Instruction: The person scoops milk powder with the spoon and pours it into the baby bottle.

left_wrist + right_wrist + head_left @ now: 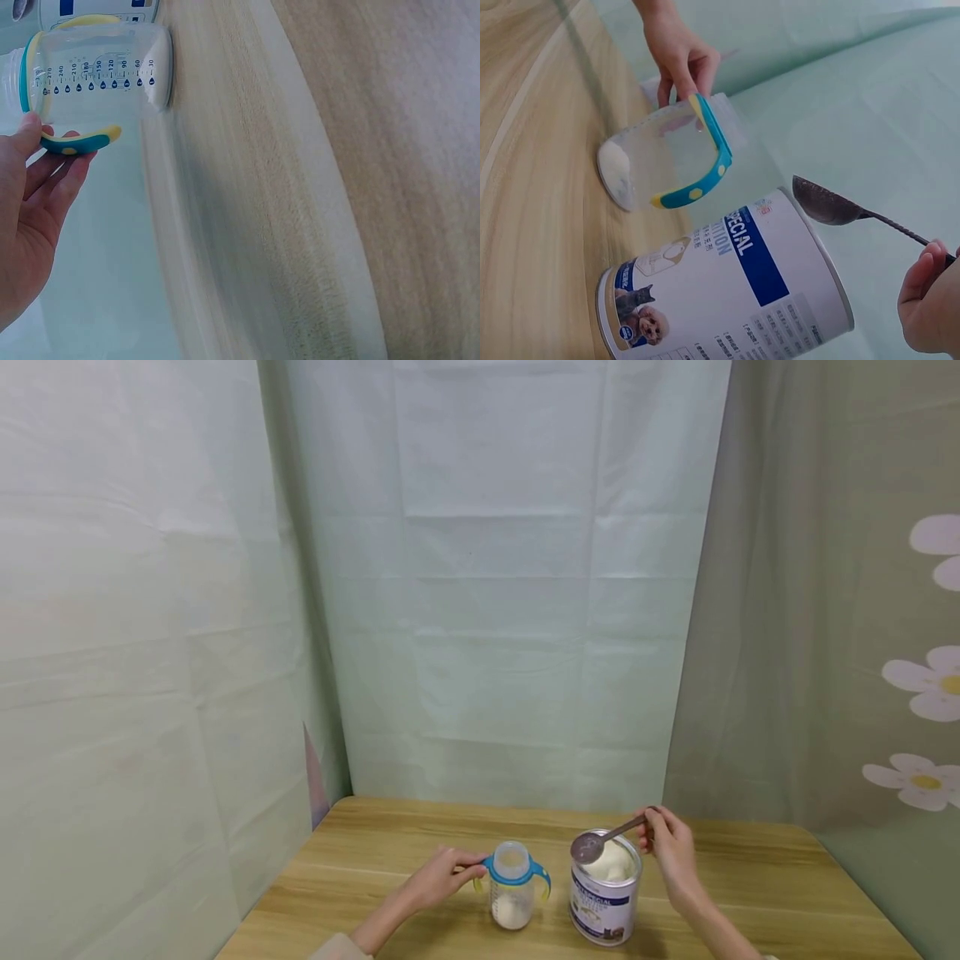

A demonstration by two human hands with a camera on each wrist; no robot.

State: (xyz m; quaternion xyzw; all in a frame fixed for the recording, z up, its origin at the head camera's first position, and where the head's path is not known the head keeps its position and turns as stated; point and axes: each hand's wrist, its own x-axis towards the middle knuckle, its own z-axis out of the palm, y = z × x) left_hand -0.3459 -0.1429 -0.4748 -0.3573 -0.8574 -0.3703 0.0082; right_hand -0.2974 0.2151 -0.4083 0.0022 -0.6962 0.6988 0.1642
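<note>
A clear baby bottle [512,893] with blue and yellow handles stands upright and uncapped on the table, some pale powder at its bottom. My left hand [444,878] grips its left handle, thumb on top and fingers beneath, as the left wrist view shows. Right of the bottle is an open white and blue milk powder can [602,906], heaped with cream powder [611,864]. In my right hand [670,852] is the handle of a dark spoon [588,848]. Its bowl is over the can's near-left rim, with only traces of whitish powder showing in it.
The wooden table [390,835] has rounded back corners. Pale green curtains [510,610] hang behind it and along both sides, the right one printed with white flowers [926,782].
</note>
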